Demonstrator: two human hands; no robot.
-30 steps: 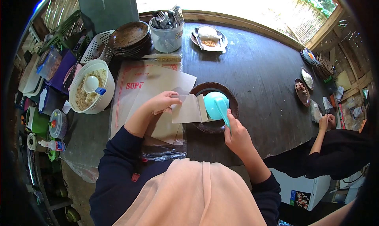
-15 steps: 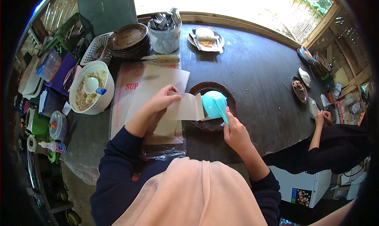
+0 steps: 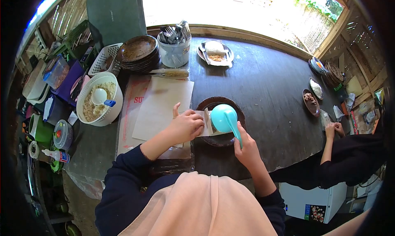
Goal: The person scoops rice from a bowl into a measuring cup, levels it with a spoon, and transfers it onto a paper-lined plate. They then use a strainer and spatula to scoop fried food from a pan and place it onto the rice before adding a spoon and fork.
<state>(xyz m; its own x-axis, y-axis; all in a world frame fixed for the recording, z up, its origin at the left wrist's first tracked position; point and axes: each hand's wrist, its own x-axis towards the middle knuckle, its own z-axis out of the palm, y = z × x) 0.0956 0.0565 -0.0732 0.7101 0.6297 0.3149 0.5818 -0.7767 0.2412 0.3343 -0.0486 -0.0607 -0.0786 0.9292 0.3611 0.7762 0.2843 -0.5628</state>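
My right hand is closed around the handle of a turquoise scoop, whose bowl lies dome side up over a dark round plate. Brown wrapping paper sits on the plate, a folded edge of it standing against the scoop's left side. My left hand has its fingers bent over the paper's left flap and covers most of it. Whatever is under the scoop is hidden. Below my left wrist are large sheets of paper.
A white tub of rice with a white ladle stands left. Behind are stacked brown plates, a cutlery bucket and a plated meal. Another person's hands work at right, near small dishes.
My left hand has moved right along the paper flap, toward the scoop, and now covers it. My right hand still holds the scoop on the plate. The view has tilted slightly.
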